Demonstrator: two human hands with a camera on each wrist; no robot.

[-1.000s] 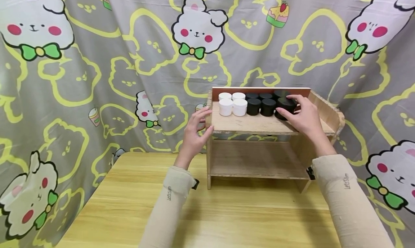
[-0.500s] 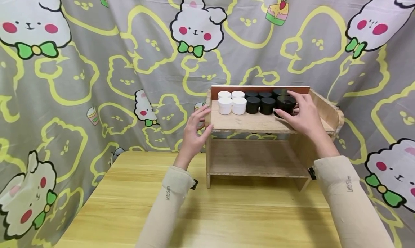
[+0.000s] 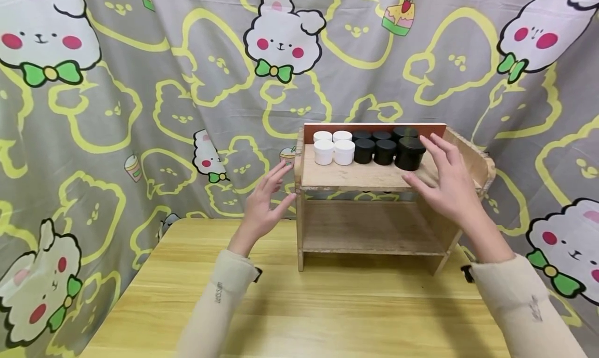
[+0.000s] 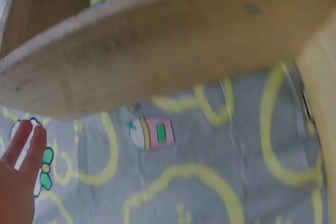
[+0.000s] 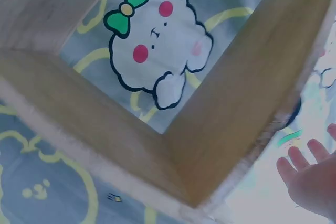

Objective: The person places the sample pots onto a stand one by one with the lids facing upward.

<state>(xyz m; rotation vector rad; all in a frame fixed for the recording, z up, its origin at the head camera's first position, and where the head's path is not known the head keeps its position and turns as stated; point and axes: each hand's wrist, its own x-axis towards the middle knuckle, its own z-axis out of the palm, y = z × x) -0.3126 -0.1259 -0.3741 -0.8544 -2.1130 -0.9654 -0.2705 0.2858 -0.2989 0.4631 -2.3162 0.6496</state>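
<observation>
A two-tier wooden shelf (image 3: 355,178) stands on the table, its upper board carrying small lidded jars in two rows. White jars (image 3: 343,153) are at the left, black jars (image 3: 385,153) in the middle, and larger black jars (image 3: 409,155) at the right. My right hand (image 3: 446,186) hovers just right of the front large black jar, fingers spread and holding nothing. Left of the shelf's side panel (image 3: 299,212), my left hand (image 3: 263,206) is held up with fingers extended. Both hands, left (image 4: 22,174) and right (image 5: 312,182), also show at the edges of their wrist views.
The shelf's lower board (image 3: 365,228) bears nothing. A wood-grain table (image 3: 196,275) extends left and in front of the shelf. Behind hangs a grey curtain (image 3: 234,114) with cartoon animals.
My right hand has let go of the front large black jar and drawn back to the right. My left hand has come off the shelf's side and moved left and down.
</observation>
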